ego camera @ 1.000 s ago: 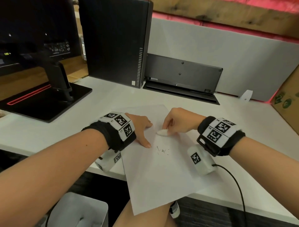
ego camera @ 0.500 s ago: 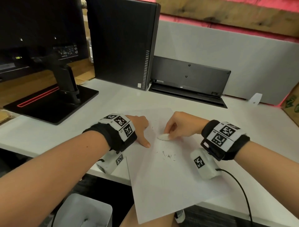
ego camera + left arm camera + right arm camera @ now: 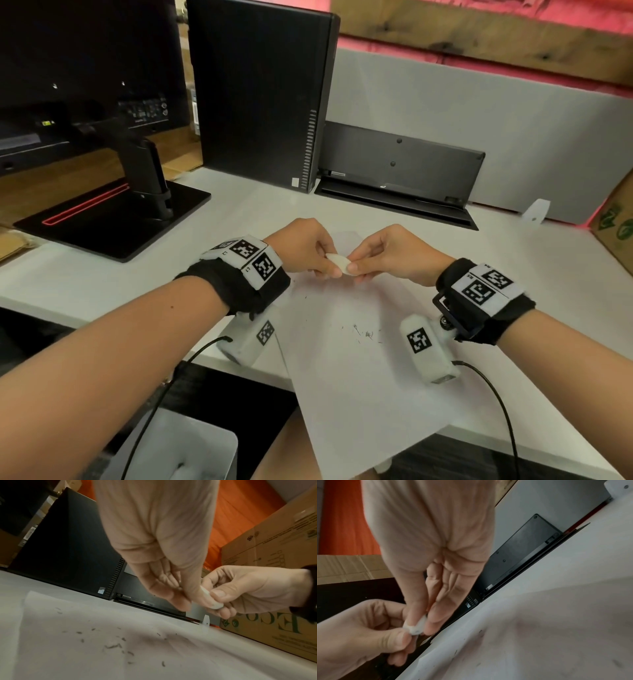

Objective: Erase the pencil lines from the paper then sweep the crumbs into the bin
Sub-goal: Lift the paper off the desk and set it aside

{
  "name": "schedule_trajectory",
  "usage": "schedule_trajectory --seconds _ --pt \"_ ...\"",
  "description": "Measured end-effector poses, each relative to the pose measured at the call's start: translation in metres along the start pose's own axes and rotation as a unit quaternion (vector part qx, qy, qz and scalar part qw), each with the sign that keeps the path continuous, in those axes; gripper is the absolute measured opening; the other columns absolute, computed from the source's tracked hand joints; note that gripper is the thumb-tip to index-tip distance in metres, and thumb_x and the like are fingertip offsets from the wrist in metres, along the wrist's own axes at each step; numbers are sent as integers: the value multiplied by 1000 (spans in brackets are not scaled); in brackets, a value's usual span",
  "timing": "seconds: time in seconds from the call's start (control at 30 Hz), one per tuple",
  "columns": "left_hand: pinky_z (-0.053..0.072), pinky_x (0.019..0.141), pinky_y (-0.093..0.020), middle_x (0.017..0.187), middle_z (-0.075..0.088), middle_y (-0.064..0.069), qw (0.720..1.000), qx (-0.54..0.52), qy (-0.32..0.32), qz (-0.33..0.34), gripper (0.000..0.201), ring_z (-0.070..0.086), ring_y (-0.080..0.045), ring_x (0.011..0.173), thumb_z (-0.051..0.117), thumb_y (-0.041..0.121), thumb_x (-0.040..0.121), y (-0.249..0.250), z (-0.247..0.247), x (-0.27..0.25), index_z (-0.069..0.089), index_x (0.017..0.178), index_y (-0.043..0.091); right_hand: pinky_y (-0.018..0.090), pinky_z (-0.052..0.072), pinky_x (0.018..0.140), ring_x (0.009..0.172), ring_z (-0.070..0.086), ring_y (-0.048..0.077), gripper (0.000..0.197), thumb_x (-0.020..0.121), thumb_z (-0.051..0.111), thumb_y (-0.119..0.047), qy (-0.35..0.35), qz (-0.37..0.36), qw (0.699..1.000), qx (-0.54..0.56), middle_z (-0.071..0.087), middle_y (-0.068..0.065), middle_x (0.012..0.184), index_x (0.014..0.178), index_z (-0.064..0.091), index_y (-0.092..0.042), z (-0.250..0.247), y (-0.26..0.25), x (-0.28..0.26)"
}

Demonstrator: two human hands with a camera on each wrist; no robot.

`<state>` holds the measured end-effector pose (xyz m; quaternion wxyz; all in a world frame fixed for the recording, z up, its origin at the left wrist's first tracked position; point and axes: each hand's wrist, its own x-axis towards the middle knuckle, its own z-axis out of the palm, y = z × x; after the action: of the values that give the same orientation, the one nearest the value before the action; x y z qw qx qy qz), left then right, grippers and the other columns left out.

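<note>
A white sheet of paper [image 3: 359,394] lies on the desk and hangs over its front edge. Dark eraser crumbs [image 3: 366,334] are scattered at its middle, also close up as crumbs [image 3: 116,645] in the left wrist view. Above the paper's far end both hands hold a small white eraser [image 3: 339,263] between them. My left hand [image 3: 325,265] pinches its left end and my right hand [image 3: 358,265] pinches its right end. The eraser [image 3: 418,626] sits in the right fingertips, with the left thumb against it. The eraser [image 3: 211,599] is off the paper.
A white bin [image 3: 178,448] stands on the floor below the desk edge at lower left. A black computer tower [image 3: 260,96], a monitor stand [image 3: 113,219] and a black dock [image 3: 397,174] line the back. A cardboard box [image 3: 616,219] sits at the right.
The right hand has lifted the eraser off the paper. The left hand has left the sheet and come over to pinch the eraser's other end.
</note>
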<state>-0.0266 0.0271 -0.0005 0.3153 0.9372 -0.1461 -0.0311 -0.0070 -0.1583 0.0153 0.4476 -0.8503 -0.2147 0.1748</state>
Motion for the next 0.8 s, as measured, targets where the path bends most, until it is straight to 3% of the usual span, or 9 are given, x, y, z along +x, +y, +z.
schedule_trajectory --seconds 0.07,0.2,0.3,0.37,0.47,0.6,0.7,0.8 --pt "45 59 -5 67 67 6 999 -29 -15 2 20 57 6 52 68 21 85 0 -1 -2 73 100 8 16 53 59 57 67 12 8 75 72 0 -5 -1 1000 0 71 11 72 83 71 -1 -4 -1 -2" --pt "52 64 -9 84 68 -2 998 -64 -10 0 24 63 -4 67 51 8 95 -1 -4 -4 67 113 4 18 55 64 61 67 14 9 75 73 -1 -7 -1 1000 -13 71 21 86 84 72 -3 -11 -2 -4" --pt "49 68 -6 94 65 3 998 -60 24 0 30 62 -3 76 63 12 89 -2 -7 -4 65 118 11 18 56 65 61 67 14 10 76 73 -2 -2 1 1000 -31 71 23 89 85 72 -2 -12 -2 -2" --pt "43 64 -2 92 64 9 999 -31 26 8 35 59 2 73 75 19 79 1 -4 -5 67 113 16 17 55 63 59 66 13 10 76 72 -1 -10 1 1000 -18 70 22 84 86 71 0 -8 -4 -1" --pt "43 55 -2 74 68 7 999 -27 29 13 27 59 4 57 81 20 71 7 -1 -4 75 97 12 16 54 59 56 66 11 11 76 71 1 -18 0 1000 5 70 13 71 86 69 5 -3 -4 0" --pt "55 70 -12 81 72 -1 993 -114 5 17 22 67 -3 67 68 9 84 3 -4 -5 71 106 6 16 53 59 58 67 13 7 76 70 3 -17 -2 1000 19 70 14 74 83 70 1 -8 -4 -4" --pt "54 67 -12 77 69 0 986 -166 31 -3 19 67 -1 63 59 3 90 -1 -7 -5 70 106 2 16 53 60 59 66 12 11 76 71 3 -2 -11 1000 15 70 20 84 87 70 4 -9 -4 -7" --pt "54 61 -14 70 66 -2 983 -169 62 -27 18 64 -3 56 56 15 93 0 -7 -6 69 94 3 15 51 58 56 66 10 14 73 74 2 23 -13 999 19 71 10 71 87 70 5 -7 -3 -9"
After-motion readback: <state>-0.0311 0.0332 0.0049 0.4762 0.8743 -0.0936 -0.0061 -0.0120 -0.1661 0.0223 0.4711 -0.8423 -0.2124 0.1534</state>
